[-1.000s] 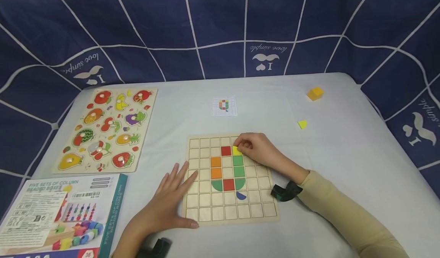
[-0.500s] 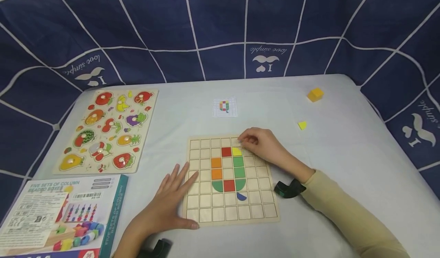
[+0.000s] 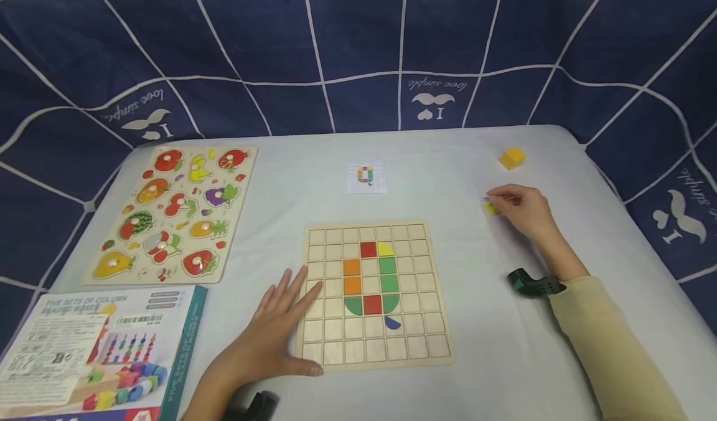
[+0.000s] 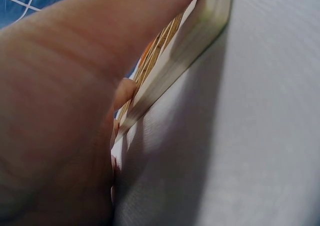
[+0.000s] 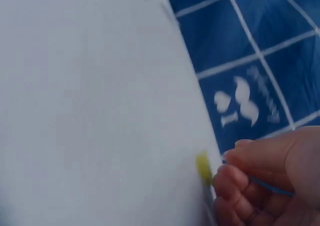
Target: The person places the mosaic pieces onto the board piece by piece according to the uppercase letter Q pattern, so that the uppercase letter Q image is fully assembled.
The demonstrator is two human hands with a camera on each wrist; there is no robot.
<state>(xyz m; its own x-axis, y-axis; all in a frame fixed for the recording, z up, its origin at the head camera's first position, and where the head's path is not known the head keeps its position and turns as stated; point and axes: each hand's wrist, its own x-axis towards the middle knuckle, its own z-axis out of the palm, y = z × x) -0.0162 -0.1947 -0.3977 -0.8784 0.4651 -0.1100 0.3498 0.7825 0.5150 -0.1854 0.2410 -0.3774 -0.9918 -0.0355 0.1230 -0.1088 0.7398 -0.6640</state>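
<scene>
A square wooden grid board (image 3: 414, 346) lies on the white cloth. Set in its cells are red squares (image 3: 368, 250), orange squares (image 3: 351, 267), green tiles (image 3: 388, 265), green rounded pieces (image 3: 353, 306) and a yellow quarter-round piece (image 3: 384, 248). A blue leaf-shaped piece (image 3: 392, 323) lies below them. My left hand (image 3: 274, 334) spreads over the board's left edge, fingertips on it and thumb at the near corner. My right hand (image 3: 523, 209) hovers at a small yellow piece (image 3: 490, 209) on the cloth, fingers loosely bent, thumb and forefinger right beside it; the wrist view is blurred.
A printed pattern card (image 3: 366, 177) lies beyond the board. Yellow-orange blocks (image 3: 512, 158) sit at the back right. To the left are a fruit peg puzzle (image 3: 168, 222) and a boxed bead set (image 3: 112, 346). A dark blue checked cloth (image 3: 358, 41) hangs behind the table.
My right hand has let go of the yellow quarter-round piece on the board and moved right to the loose yellow piece. My left hand has stayed on the board's edge.
</scene>
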